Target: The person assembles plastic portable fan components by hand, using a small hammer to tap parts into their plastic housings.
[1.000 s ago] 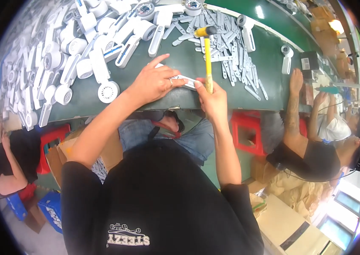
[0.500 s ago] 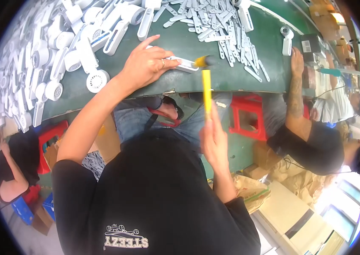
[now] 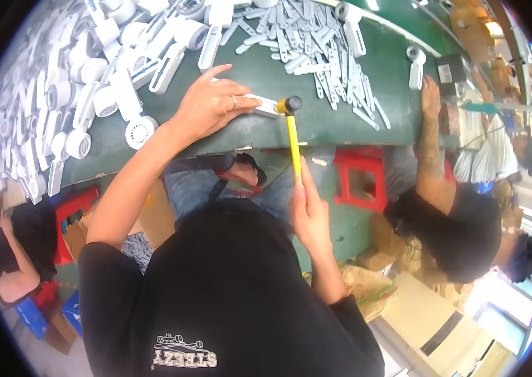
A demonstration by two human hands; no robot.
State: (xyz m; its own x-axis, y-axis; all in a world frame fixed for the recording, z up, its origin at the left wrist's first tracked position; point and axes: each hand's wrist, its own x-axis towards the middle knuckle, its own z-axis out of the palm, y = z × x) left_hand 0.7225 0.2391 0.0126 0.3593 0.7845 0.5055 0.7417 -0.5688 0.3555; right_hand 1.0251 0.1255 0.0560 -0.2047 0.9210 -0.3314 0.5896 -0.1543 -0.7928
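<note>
My left hand presses a white handheld fan's handle to the green table near its front edge. Its fingers are closed over the part, hiding its left end. In my right hand is a small yellow mallet, gripped by the lower shaft. The mallet's head, yellow with a black face, is at the right end of the handle; whether they touch I cannot tell. Beyond my hands lies a heap of thin grey strips.
Many white handheld fans are piled on the left of the green table. One more fan stands apart at right, by a co-worker's hand. Red stools and cardboard boxes are below and around the table.
The mallet's head has come left and down toward the right end of the handle. My left hand keeps its hold. The whole view has shifted slightly, and the right co-worker's head has lowered.
</note>
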